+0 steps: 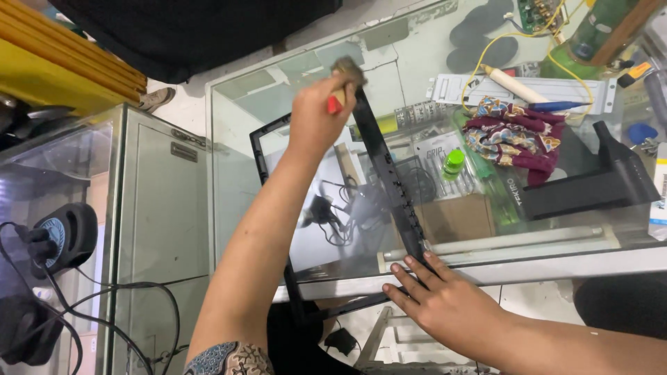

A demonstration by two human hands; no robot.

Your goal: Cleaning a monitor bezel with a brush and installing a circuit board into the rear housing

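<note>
1. The black frame point(389, 173) lay flat on the glass counter point(236, 104), its near corner hanging over the edge.
2. The left hand point(316, 114) was curled shut around a brush point(345, 73), bristles at the frame's far corner.
3. The right hand point(445, 298) lay flat, fingers spread, pressing the frame's near corner.
4. A patterned cloth point(517, 135) sat well to the right, with a black stand point(597, 184) beside it.

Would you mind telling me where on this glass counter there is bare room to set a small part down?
The barest glass lies at the counter's left edge, beside the black frame that the left hand brushes and the right hand steadies. A smaller bare patch sits beyond the brush. The right side is crowded: patterned cloth, white rail, black stand.
</note>
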